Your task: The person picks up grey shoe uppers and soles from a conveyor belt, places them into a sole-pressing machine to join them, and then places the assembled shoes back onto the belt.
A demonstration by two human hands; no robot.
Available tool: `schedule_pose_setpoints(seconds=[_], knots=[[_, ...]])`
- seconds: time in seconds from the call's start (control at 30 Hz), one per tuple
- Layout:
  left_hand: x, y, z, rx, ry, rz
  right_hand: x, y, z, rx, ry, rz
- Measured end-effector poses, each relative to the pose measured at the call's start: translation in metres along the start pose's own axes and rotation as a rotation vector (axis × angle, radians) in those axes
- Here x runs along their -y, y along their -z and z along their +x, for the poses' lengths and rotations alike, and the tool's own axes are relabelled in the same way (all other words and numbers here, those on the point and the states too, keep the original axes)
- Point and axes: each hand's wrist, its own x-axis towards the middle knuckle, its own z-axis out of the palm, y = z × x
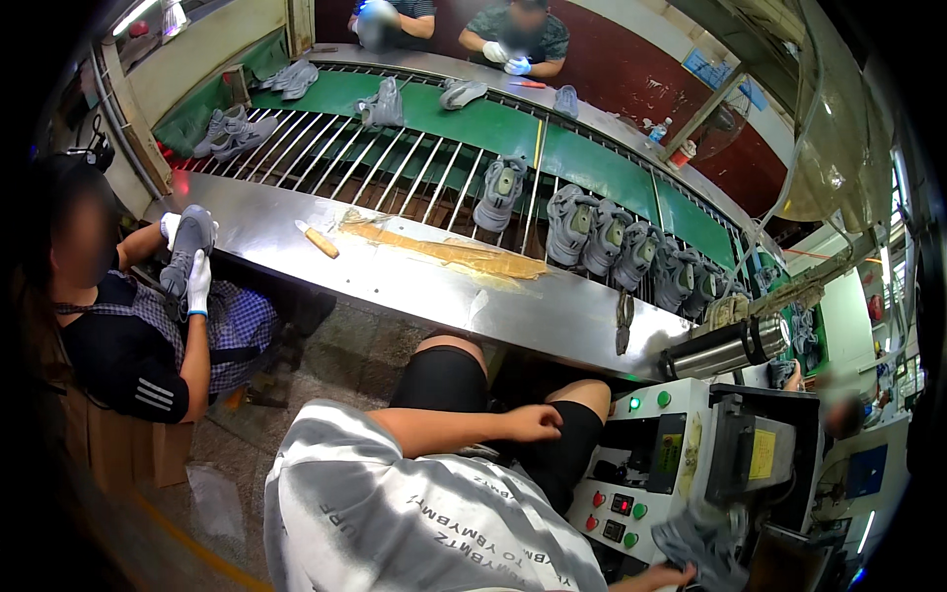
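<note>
My left hand (534, 422) rests over my lap by the thigh, its fingers curled in and nothing visible in them. Down at the lower right, my right hand (669, 576) grips a grey sneaker (702, 545), which is smeared by motion. That shoe is beside the front panel of a machine (617, 503) with green and red buttons. Most of my right forearm is cut off by the lower edge.
Ahead runs a steel ledge (395, 271) with a wooden-handled tool (318, 240) and brown tape (444, 252). Behind it, grey sneakers (592, 237) line a roller conveyor (424, 183). A steel flask (725, 345) lies right. A co-worker (128, 306) holds a shoe at left; two people sit across.
</note>
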Motion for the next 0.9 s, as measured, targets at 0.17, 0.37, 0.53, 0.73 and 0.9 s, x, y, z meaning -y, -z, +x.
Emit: schedule_pose_setpoints(seconds=[0.17,0.37,0.53,0.73,0.9], knots=[[-0.064,-0.016,-0.008,0.211,-0.293,-0.320,-0.034,-0.248,-0.171,0.575,-0.581,0.106],[-0.081,0.136,-0.060,-0.717,-0.283,-0.718,-0.188,-0.401,-0.286,1.160,-1.118,0.075],[-0.044,0.230,-0.114,-1.327,-0.246,-0.167,-0.223,-0.483,-0.394,1.969,-0.603,-0.366],[0.011,0.298,-0.099,-1.483,-0.191,0.246,-0.318,-0.559,-0.416,1.633,0.335,-0.661],[-0.008,0.364,-0.006,-1.594,-0.277,0.419,-0.359,-0.582,-0.394,1.690,0.742,-0.571]])
